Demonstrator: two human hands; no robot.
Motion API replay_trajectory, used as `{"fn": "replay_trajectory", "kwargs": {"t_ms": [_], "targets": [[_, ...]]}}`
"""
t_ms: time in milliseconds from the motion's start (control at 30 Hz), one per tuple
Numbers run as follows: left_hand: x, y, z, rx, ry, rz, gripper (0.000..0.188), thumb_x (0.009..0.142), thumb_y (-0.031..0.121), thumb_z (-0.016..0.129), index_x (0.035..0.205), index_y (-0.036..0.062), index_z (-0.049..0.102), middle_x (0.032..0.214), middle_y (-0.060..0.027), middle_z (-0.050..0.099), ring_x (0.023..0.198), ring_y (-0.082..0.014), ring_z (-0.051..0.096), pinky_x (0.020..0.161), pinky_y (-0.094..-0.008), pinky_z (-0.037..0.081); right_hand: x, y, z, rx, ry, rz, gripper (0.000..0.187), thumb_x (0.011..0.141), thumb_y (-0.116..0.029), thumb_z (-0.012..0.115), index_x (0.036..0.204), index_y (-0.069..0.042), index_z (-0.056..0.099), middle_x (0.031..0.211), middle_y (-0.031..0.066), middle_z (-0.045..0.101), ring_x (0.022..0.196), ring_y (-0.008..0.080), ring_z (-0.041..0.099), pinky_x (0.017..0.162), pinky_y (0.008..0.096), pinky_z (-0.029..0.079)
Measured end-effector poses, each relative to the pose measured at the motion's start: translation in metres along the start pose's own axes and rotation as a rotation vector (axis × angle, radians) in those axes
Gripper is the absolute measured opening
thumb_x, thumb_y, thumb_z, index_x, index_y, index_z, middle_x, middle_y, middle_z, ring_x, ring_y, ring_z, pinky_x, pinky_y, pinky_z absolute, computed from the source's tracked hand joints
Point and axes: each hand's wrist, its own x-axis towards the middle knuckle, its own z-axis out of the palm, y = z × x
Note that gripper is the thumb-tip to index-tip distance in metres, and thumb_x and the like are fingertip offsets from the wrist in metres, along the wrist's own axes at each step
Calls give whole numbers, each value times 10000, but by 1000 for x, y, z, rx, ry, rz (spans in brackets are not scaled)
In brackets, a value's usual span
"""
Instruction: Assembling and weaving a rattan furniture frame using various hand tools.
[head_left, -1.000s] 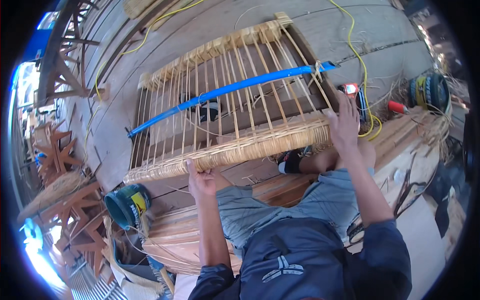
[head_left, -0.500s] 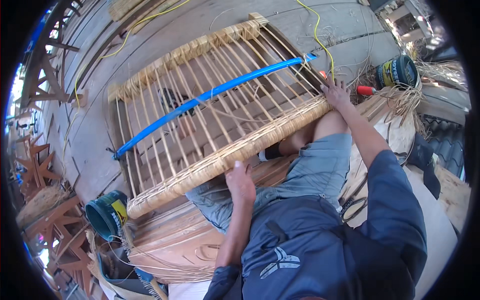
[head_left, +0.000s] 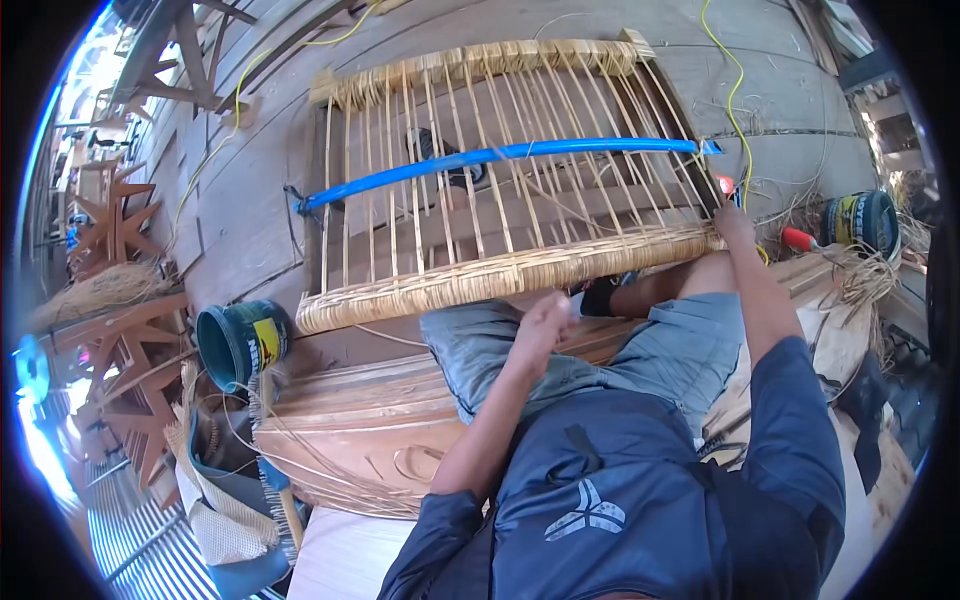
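Observation:
In front of me lies a wooden frame (head_left: 682, 125), its near and far rails wrapped in pale cane. Thin cane strands (head_left: 458, 115) run between the rails, and a long blue tube (head_left: 500, 154) crosses them from side to side. My right hand (head_left: 735, 228) is closed round the near right corner of the frame. Just below the wrapped near rail (head_left: 470, 288), my left hand (head_left: 545, 325) is raised with its fingers curled together and slightly blurred; what it pinches, if anything, does not show. Beneath the strands, a dark object (head_left: 440, 155) is partly hidden.
A green bucket (head_left: 225, 345) lies tipped at the left, another bucket (head_left: 862, 222) at the right beside a red-handled tool (head_left: 798, 238). A yellow cord (head_left: 738, 95) trails over the plank floor. Star-shaped wooden pieces (head_left: 112, 225) stand far left. Loose cane strips (head_left: 858, 272) lie right.
The whole view has shifted and the frame now sits further right and more level. My left hand has dropped off the near rail and curled. My right hand's fingers have closed at the corner.

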Motion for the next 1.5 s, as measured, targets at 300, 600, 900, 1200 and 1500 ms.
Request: {"fn": "replay_trajectory", "kwargs": {"t_ms": [300,600,900,1200,1500], "targets": [[19,90,-19,1218,507,1025,244,813,207,604,993,42,602,1001,-119,621,925,-314,552,824,-430,424,-49,-41,-90,138,250,374,495,901,-470,396,1240,-129,509,1280,172,515,1247,400,382,971,584,307],[30,106,-36,1038,476,986,296,798,208,617,1032,30,590,1021,-141,611,979,-340,546,858,-437,424,-81,-249,-107,361,185,-836,202,820,-225,569,923,-62,626,937,185,626,949,335,591,826,425,464],[38,186,-27,1298,180,1269,427,810,276,608,1146,27,519,1210,-157,511,1146,-371,451,970,-493,347,-103,-278,-158,460,-4,-914,222,786,-159,575,976,-53,620,936,202,642,932,360,605,818,413,467],[-41,243,-125,1767,117,405,409,909,415,456,894,52,643,845,-203,635,832,-396,598,716,-486,461,-87,-309,-178,12,259,-1176,191,790,-130,556,965,-64,598,954,138,600,898,317,603,733,417,501],[-142,196,-239,1041,568,72,304,889,281,506,719,35,561,569,-16,498,525,-110,462,485,-282,361,0,-145,-144,1064,789,-334,216,848,-12,494,1054,-43,552,902,88,597,699,204,586,560,317,482]]}}
